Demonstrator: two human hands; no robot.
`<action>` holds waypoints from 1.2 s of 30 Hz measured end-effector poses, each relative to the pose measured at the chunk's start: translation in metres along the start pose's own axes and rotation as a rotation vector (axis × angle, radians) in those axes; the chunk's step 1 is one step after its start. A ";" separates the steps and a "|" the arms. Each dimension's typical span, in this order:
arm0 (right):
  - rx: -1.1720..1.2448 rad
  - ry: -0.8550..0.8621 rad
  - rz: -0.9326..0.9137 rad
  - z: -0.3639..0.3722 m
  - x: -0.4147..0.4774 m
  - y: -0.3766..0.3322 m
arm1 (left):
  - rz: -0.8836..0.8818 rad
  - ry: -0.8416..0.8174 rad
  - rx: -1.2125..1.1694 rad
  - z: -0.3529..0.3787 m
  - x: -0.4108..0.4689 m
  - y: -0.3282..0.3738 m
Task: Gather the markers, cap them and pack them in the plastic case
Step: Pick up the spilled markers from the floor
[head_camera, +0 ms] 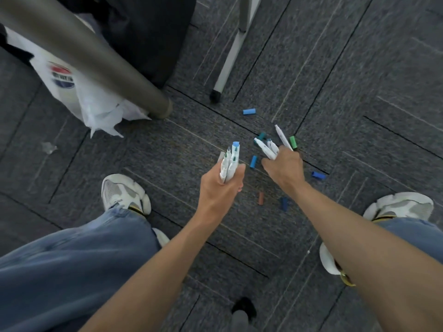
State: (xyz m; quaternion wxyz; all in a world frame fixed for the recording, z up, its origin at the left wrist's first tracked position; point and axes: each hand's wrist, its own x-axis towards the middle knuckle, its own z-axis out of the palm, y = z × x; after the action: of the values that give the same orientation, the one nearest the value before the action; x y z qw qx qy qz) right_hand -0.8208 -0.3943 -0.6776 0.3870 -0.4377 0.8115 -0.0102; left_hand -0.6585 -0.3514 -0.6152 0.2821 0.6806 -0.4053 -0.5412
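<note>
Left hand (221, 188): grip curled round a bundle of markers (229, 161), tips pointing away, 1 of them topped in light blue.

Right hand (285, 167): low over the carpet floor (359, 75), grip closed round several white markers (265, 149). A further marker (282, 137) appears caught in the same grip, though the fingers hide the contact.

Loose caps lie on the carpet round the right hand: light-blue cap (249, 112), green cap (293, 142), blue cap (253, 161), navy cap (318, 175), brown cap (260, 198).

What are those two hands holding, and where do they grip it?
The left hand grips a bundle of markers around their lower ends; the right hand grips a second bunch likewise, tips fanning outward.
</note>
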 end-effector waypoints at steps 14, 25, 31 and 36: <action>0.403 0.124 -0.131 -0.023 -0.044 0.024 | -0.129 -0.014 0.068 0.038 0.026 -0.010; 0.078 0.151 -0.211 -0.029 0.010 0.047 | -0.250 0.005 0.316 0.079 0.049 -0.038; -0.193 0.100 -0.189 -0.018 0.030 0.030 | -0.288 0.010 0.311 0.069 0.037 -0.027; -0.229 0.007 -0.151 -0.028 0.023 0.026 | -0.272 0.021 0.314 0.061 0.030 -0.021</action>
State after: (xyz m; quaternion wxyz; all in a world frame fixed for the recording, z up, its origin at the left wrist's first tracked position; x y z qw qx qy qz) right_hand -0.8644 -0.4037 -0.6818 0.3297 -0.5387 0.7736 0.0518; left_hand -0.7099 -0.3629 -0.6635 0.1013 0.7703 -0.3860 -0.4973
